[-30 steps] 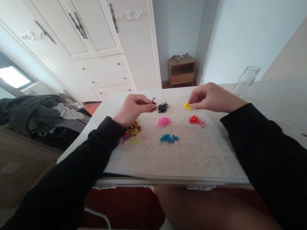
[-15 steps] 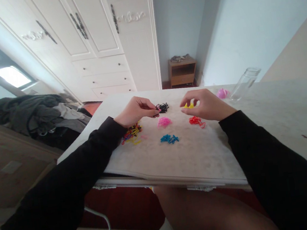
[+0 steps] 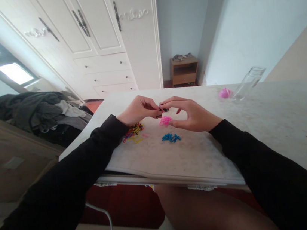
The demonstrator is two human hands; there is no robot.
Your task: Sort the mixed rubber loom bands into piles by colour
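Small rubber bands lie on the table in colour groups. My left hand (image 3: 143, 109) is closed in a pinch on dark and pink rubber bands (image 3: 161, 110), over the black pile, which is mostly hidden. Close to those fingertips, my right hand (image 3: 190, 114) has its thumb and fingers apart and holds nothing I can see. Its thumb is beside the pink pile (image 3: 165, 121). The blue pile (image 3: 171, 138) lies nearer to me. By my left wrist is a mixed-colour pile (image 3: 133, 132). My right hand covers the yellow and red piles.
A clear glass bottle (image 3: 248, 84) leans at the table's back right, beside a pink round object (image 3: 225, 93). The white table (image 3: 160, 163) has its front edge near my leg. Dark clothes (image 3: 37, 115) are heaped on the left; a white wardrobe (image 3: 97, 32) stands behind.
My right hand has let go of the yellow bands and moved left to my left fingertips, opening on the way. My left hand has shifted slightly right, still pinching.
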